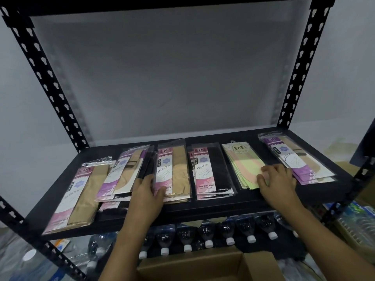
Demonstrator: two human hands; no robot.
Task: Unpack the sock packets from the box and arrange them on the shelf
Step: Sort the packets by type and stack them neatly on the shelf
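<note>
Resting our right hand [277,180] flat, fingers together, on the green packets [246,166], we are pinching the beige packet [173,173] with our left hand [148,191], and its long axis is running away from us on the shelf [233,205].

A black metal shelf [203,207] with perforated uprights is seen, and sock packets are laid flat across it in a row. At the left end a beige packet [79,197] is set, then a loose overlapping pile [123,173], a beige stack [174,171], a black stack [213,171], a pale green stack [241,163] and a purple-carded stack [292,157] at the right end.
</note>
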